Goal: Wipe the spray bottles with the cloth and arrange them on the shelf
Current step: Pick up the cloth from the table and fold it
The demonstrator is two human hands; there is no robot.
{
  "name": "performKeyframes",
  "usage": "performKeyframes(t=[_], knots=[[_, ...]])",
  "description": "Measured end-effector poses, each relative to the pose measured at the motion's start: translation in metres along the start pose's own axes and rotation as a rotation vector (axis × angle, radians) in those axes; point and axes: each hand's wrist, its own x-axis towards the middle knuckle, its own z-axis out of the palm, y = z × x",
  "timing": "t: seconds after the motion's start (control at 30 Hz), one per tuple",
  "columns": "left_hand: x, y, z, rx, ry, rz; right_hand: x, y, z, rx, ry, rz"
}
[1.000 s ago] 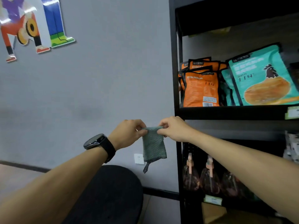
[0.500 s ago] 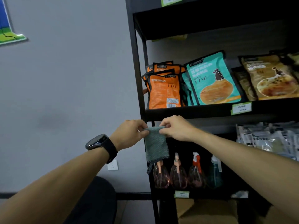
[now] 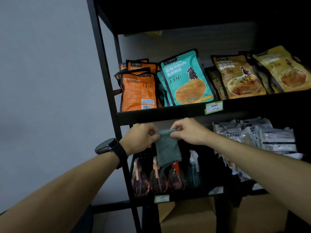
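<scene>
A small grey-green cloth (image 3: 166,148) hangs in front of the black shelf (image 3: 168,114). My left hand (image 3: 139,139) pinches its top left corner and my right hand (image 3: 190,131) pinches its top right corner. Below the cloth, several spray bottles stand in a row on a lower shelf: a pinkish one (image 3: 140,179), a second pinkish one (image 3: 157,181), a red-topped one (image 3: 176,179) and a dark green one with a white trigger (image 3: 193,172). The cloth covers the tops of the middle bottles.
Orange (image 3: 138,91), teal (image 3: 186,78) and brown (image 3: 239,76) food pouches fill the shelf above. Grey-white packets (image 3: 262,137) lie at the right of the middle level. Cardboard boxes (image 3: 186,216) sit under the bottles. A grey wall (image 3: 50,81) is at the left.
The view has swung right toward the shelf, and my hands with the cloth now sit in front of it, above the spray bottles. Both hands keep their grip.
</scene>
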Motion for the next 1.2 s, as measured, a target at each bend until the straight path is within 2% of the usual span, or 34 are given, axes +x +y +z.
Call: performKeyframes(t=[0.67,1.2], knots=[[0.065,0.066,0.084,0.006,-0.073,0.199,-0.049,0.099,-0.045,0.001,0.046,0.191],[0.073,0.087,0.15,-0.091,-0.178,0.184,-0.076,0.154,-0.036,0.007,0.007,0.296]])
